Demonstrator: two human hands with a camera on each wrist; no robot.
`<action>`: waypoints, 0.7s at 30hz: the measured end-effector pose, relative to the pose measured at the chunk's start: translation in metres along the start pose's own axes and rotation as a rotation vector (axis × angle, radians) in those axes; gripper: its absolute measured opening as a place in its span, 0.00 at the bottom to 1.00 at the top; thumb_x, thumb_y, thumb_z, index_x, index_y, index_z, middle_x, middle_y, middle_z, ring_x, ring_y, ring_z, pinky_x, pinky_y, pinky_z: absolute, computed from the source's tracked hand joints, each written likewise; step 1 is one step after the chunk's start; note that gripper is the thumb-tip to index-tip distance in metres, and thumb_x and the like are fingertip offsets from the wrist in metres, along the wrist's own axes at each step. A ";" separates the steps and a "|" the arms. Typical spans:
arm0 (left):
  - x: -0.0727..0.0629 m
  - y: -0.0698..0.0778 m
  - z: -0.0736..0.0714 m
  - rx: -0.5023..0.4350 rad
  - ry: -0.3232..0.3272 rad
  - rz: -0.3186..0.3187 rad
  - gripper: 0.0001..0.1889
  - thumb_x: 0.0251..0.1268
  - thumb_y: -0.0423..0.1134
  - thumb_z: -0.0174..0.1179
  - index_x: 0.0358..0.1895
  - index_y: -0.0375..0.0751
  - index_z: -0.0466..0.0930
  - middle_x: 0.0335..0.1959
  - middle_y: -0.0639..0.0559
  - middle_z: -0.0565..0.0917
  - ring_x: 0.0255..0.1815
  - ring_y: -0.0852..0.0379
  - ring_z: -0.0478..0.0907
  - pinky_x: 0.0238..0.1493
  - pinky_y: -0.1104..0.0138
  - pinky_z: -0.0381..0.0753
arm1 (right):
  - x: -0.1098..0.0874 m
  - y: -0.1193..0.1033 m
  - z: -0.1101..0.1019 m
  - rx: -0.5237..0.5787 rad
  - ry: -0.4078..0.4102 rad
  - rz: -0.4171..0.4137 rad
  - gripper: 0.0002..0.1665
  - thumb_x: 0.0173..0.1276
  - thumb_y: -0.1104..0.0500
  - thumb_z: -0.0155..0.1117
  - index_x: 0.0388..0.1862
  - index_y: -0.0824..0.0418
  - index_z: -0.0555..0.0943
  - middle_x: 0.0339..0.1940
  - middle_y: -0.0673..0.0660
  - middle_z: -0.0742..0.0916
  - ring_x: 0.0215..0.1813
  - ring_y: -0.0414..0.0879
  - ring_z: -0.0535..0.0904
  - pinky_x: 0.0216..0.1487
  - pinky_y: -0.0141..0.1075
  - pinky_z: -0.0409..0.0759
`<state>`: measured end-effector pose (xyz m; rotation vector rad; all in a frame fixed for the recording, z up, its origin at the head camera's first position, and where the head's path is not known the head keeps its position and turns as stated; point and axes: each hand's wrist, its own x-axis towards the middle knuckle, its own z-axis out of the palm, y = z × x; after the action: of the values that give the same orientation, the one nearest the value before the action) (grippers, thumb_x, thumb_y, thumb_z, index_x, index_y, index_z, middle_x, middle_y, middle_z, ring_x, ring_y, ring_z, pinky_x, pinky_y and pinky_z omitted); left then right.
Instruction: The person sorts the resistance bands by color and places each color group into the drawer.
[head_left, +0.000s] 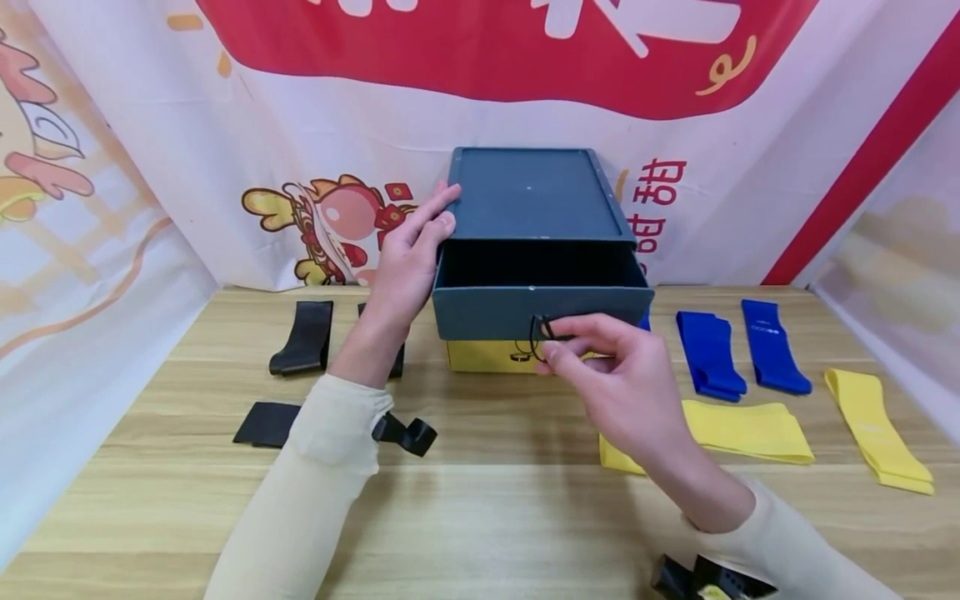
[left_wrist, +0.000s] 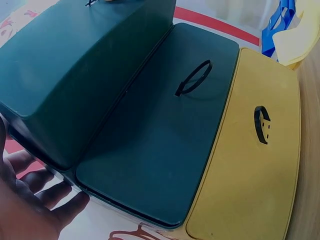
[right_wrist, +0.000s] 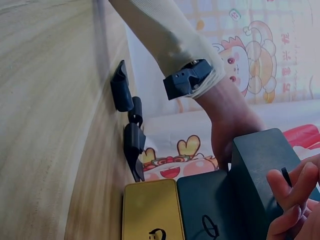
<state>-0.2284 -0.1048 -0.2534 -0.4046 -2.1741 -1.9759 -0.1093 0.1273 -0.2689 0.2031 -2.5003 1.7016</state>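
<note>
A dark teal drawer cabinet (head_left: pixel 536 196) stands on the table against the printed backdrop. Its top drawer (head_left: pixel 487 312) is pulled partway out, the inside dark. My right hand (head_left: pixel 633 387) pinches that drawer's black loop handle (head_left: pixel 533 340). My left hand (head_left: pixel 405 271) rests against the cabinet's left side with fingers extended, also seen beside it in the left wrist view. Below the top drawer, a second teal drawer (left_wrist: pixel 155 135) and a yellow bottom drawer (left_wrist: pixel 245 180) are closed, each with a black loop handle.
Black folded bands (head_left: pixel 302 337) lie on the table left of the cabinet. To the right are blue bands (head_left: pixel 711 354) and yellow bands (head_left: pixel 879 429). A cloth backdrop (head_left: pixel 360 117) stands right behind the cabinet.
</note>
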 end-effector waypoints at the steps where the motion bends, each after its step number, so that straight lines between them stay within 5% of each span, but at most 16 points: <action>1: 0.000 0.000 0.000 -0.001 0.001 -0.001 0.23 0.86 0.49 0.50 0.78 0.58 0.73 0.85 0.65 0.63 0.86 0.70 0.56 0.88 0.63 0.56 | -0.001 0.000 0.000 -0.002 -0.004 0.008 0.11 0.76 0.58 0.69 0.55 0.55 0.88 0.38 0.55 0.94 0.30 0.48 0.88 0.19 0.36 0.64; 13: 0.001 0.000 0.001 -0.016 0.011 -0.020 0.23 0.86 0.48 0.50 0.78 0.58 0.74 0.84 0.68 0.64 0.86 0.70 0.56 0.87 0.63 0.57 | -0.015 -0.003 -0.005 0.010 -0.044 0.075 0.12 0.76 0.55 0.69 0.56 0.53 0.88 0.40 0.55 0.95 0.19 0.54 0.78 0.18 0.36 0.77; 21: 0.001 0.001 0.001 -0.020 0.006 -0.019 0.24 0.86 0.48 0.50 0.79 0.57 0.73 0.84 0.68 0.63 0.86 0.70 0.56 0.88 0.61 0.57 | -0.020 -0.003 -0.007 0.008 -0.050 0.072 0.13 0.76 0.54 0.71 0.56 0.53 0.88 0.39 0.54 0.95 0.16 0.55 0.76 0.18 0.38 0.77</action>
<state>-0.2291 -0.1037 -0.2527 -0.3819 -2.1643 -2.0077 -0.0886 0.1338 -0.2668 0.1606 -2.5672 1.7544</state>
